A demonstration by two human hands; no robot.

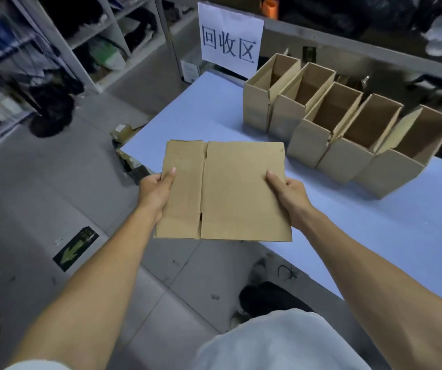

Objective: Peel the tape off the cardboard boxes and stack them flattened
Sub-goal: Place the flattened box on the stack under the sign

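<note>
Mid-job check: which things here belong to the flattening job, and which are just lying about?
Job:
flattened box, held by left hand and right hand
five open boxes on the table

Lying about:
paper sign
floor arrow sticker
shelving

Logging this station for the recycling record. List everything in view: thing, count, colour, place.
flattened box: one, brown, held over the table's near-left corner
open boxes: five, brown, upright in a diagonal row on the table's far side
table: one, pale blue, right of centre
paper sign: one, white with black characters, behind the table
shelves: grey, far left
floor arrow sticker: one, green on black, floor at left
hands: left hand and right hand grip the flattened box's side edges
</note>
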